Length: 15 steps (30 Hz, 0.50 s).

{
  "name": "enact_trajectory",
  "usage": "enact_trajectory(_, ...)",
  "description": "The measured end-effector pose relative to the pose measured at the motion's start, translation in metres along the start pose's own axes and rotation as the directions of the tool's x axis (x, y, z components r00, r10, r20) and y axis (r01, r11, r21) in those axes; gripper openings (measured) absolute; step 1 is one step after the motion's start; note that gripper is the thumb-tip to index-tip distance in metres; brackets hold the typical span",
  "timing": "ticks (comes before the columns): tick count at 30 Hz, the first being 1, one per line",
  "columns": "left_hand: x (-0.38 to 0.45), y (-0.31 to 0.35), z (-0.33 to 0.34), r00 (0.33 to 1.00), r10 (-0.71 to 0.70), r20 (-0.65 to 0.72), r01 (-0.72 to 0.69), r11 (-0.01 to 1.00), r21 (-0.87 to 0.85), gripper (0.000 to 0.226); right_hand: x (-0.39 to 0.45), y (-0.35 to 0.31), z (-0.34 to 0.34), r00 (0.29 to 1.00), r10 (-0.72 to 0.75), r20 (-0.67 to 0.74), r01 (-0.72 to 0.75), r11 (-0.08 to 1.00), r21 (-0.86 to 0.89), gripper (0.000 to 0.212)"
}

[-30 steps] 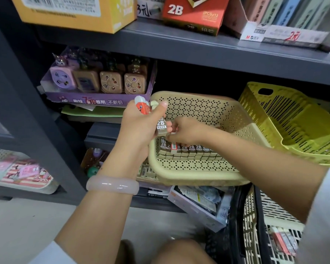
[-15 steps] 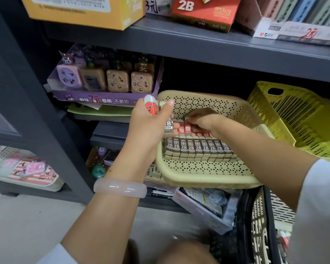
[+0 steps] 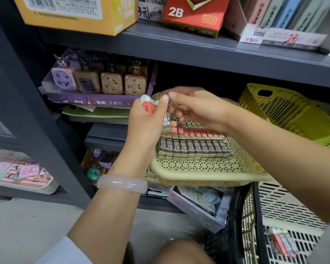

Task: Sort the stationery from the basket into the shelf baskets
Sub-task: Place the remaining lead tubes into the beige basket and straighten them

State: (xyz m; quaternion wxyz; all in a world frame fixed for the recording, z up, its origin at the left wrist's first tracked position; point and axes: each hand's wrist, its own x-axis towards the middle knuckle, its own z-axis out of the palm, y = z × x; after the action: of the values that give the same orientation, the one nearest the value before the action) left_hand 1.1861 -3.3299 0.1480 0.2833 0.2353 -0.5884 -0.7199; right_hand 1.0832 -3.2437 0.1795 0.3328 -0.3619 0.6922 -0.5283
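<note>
My left hand (image 3: 145,126) grips a small bundle of erasers, a red-and-white one (image 3: 148,107) on top and a brown 2B eraser (image 3: 165,121) below. Opposite it, my right hand (image 3: 198,109) has its thumb and curled fingers closed on that 2B eraser. Both hands are over the left end of a beige perforated shelf basket (image 3: 202,178). A neat row of 2B erasers (image 3: 194,148) lies in it, with red-sleeved ones (image 3: 196,132) behind. The cream source basket (image 3: 286,208) with black handles stands at lower right, and a few erasers (image 3: 283,242) lie in it.
A yellow slotted basket (image 3: 293,115) sits right of the beige one. A purple display of sharpeners (image 3: 103,82) stands to the left on the same shelf. The grey shelf board (image 3: 198,52) above carries boxes. An open box (image 3: 198,206) lies below the beige basket.
My right hand has left the eraser row in the basket and come up to the bundle in my left hand. The left hand has kept its grip on the bundle.
</note>
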Motion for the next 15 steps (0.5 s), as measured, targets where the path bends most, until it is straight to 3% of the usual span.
enact_trajectory(4,-0.002,0.001,0.007,0.999,0.027,-0.032,-0.026,0.999,0.033,0.032,-0.014,-0.007,0.002,0.993,0.000,0.122,0.005,0.999,-0.045,0.029)
enact_trajectory(7,-0.004,0.000,0.011,0.996,0.053,-0.078,-0.045,0.994,0.098,0.035,-0.021,-0.009,0.002,0.991,0.006,0.134,-0.002,0.999,-0.036,0.021)
enact_trajectory(9,-0.007,0.001,0.014,0.996,0.051,-0.078,-0.042,0.992,0.118,0.034,-0.023,-0.008,0.000,0.997,-0.003,0.074,0.005,1.000,-0.022,0.016)
enact_trajectory(13,-0.008,-0.001,0.017,0.998,0.011,-0.060,-0.008,0.999,0.046,0.007,-0.027,-0.003,-0.018,0.995,0.035,-0.092,-0.030,0.998,0.053,0.009)
enact_trajectory(15,-0.009,-0.003,0.017,0.999,-0.009,-0.033,0.009,1.000,0.015,0.014,-0.030,0.002,-0.037,0.975,0.074,-0.209,-0.091,0.993,-0.070,0.007)
